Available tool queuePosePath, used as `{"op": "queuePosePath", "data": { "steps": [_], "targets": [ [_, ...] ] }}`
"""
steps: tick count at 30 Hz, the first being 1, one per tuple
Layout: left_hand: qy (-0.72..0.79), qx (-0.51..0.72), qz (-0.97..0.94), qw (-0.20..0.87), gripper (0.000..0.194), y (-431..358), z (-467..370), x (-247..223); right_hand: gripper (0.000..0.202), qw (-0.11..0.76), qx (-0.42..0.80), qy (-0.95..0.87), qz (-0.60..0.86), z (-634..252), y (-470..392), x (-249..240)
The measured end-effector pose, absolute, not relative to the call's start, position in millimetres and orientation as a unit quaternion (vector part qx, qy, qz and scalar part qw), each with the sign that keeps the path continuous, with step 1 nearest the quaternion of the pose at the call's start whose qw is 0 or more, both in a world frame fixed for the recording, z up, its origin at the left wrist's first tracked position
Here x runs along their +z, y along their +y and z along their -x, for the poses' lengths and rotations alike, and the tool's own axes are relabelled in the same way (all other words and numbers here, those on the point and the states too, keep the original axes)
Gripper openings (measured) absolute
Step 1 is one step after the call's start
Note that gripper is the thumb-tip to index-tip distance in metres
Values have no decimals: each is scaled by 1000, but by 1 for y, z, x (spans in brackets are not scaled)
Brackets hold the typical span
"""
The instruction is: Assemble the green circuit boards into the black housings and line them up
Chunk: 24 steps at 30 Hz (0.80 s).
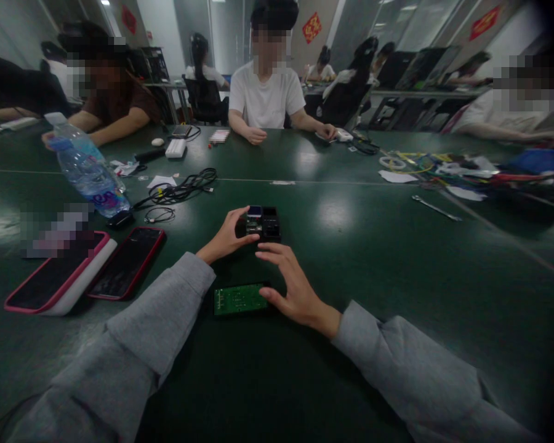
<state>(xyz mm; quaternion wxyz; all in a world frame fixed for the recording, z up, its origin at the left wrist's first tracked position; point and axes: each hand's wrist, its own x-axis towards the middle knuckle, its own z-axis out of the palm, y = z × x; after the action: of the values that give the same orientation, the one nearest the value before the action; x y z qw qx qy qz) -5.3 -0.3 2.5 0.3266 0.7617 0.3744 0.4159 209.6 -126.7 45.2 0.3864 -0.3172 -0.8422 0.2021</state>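
Observation:
My left hand (228, 234) has its thumb and forefinger at the near and far edges of a small circuit board with a screen (255, 223), gripping it. Right against that board is a black plastic casing (271, 223), lying on the table. My right hand (293, 283) is open, fingers apart and curved, with nothing in it. Below its fingers lies a green circuit board (239, 298) in a dark frame; the thumb overlaps its right end, and whether it touches I cannot tell.
Two red-edged phones (127, 264) (60, 271) lie to the left. Behind them are water bottles (87, 172) and a coiled black cable (184, 187). A wrench (436, 208) and tangled wires (443, 166) are at the right. Across the green table (341, 381), a person (268, 92) sits facing me.

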Motion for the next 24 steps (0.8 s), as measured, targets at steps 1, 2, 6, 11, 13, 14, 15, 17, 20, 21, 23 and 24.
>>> {"op": "queuePosePath", "data": {
  "steps": [1, 2, 6, 11, 13, 14, 15, 17, 20, 21, 23, 24],
  "targets": [
    [377, 419, -757, 331, 85, -1, 5, 3, 61, 356, 219, -856, 305, -208, -133, 46],
    [379, 421, -753, 335, 84, -1, 5, 3, 67, 324, 232, -868, 296, -207, -137, 46],
    [388, 421, -746, 340, 83, -1, 6, 3, 61, 248, 265, -887, 284, -205, -143, 44],
    [401, 419, -741, 339, 82, -1, 6, 2, 50, 274, 307, -859, 306, -218, -146, 43],
    [401, 420, -741, 338, 81, 0, 6, 2, 52, 280, 325, -843, 325, -229, -149, 43],
    [401, 420, -741, 337, 80, 0, 6, 2, 53, 281, 336, -834, 336, -235, -152, 43],
    [400, 420, -742, 337, 80, 0, 6, 2, 54, 280, 345, -825, 349, -241, -154, 43],
    [400, 418, -743, 337, 79, 0, 6, 2, 54, 285, 352, -806, 380, -255, -158, 43],
    [404, 413, -742, 340, 77, -1, 7, 3, 51, 295, 328, -784, 437, -279, -161, 41],
    [405, 412, -742, 340, 76, -1, 8, 4, 51, 298, 313, -777, 457, -289, -161, 39],
    [406, 408, -743, 340, 75, -1, 8, 5, 51, 304, 276, -763, 500, -307, -157, 36],
    [406, 407, -745, 339, 75, -1, 9, 5, 51, 309, 254, -754, 521, -317, -153, 34]
  ]
}}
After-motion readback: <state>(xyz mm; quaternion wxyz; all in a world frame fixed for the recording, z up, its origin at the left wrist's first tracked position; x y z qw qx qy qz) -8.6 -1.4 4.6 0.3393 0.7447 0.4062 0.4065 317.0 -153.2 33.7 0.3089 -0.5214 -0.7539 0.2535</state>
